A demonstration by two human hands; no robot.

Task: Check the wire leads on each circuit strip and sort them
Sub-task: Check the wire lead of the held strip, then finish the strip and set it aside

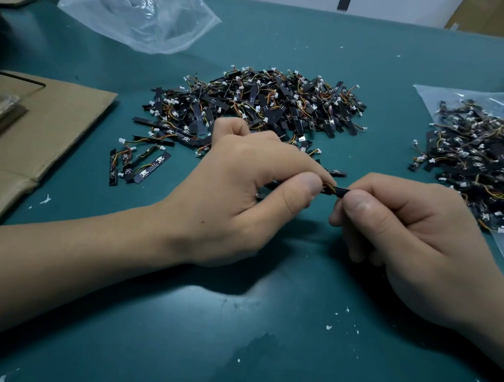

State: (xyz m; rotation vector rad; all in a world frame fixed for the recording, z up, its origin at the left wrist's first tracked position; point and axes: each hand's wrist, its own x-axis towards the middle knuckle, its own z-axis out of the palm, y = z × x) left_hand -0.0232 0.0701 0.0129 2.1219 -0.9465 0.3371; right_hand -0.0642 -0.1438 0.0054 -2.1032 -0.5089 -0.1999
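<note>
Two-handed pinch on one circuit strip (335,191), centre of frame.
Clamped between thumb and fingers of left hand (244,196) and right hand (406,228); big pile (266,102) upper centre, small group (139,162) centre left, bagged heap (479,165) right edge.

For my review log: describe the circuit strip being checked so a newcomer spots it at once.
Start at the big heap of black circuit strips in the middle of the teal table. Nearer the camera the left hand and right hand meet, pinching a short black strip between them. It alone is held, not lying in a pile.
</note>
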